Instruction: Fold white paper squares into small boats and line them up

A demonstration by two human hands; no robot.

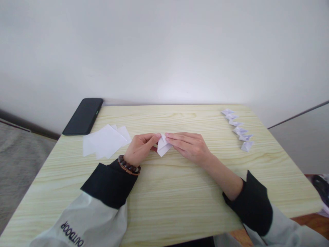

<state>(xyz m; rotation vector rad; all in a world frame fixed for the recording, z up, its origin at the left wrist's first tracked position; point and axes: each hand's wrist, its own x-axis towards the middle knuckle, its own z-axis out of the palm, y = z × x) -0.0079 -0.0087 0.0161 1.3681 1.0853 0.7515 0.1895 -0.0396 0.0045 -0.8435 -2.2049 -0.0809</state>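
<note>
"Smartphone (82,116) first, black, flat and rectangular, at the far left corner of the pale wood-grain table (174,202); what comes next?"

"Just to its right, loose flat sheets of plain white paper (105,140), overlapping in a fanned pile; they look uncreased, so the folding seems not yet begun on them."

"And the person's left hand (140,149)?"

"Beside the pile, a dark beaded bracelet (128,166) at its wrist; thumb and fingers are pinched together on the left edge of a small white piece of folded paper (162,146); that piece is held between the two hands, near the middle of the table, one corner pointing towards the person."

"Then the right hand (191,145)?"

"Its fingers lie together, nearly straight, with the tips closed on the paper's upper right side; its thumb cannot be made out."

"Which step is that, would one say?"

"Part-way folding, by the look of it; the next move seems to call for a steady left pinch, the edges lined up, and firm pressure from the right fingertips along the crease; a slip there could skew the fold."

"And farthest right?"

"Six small, pointed white folded-paper shapes (240,130), in a slanting row near the table's right edge; neither hand touches them."
</note>
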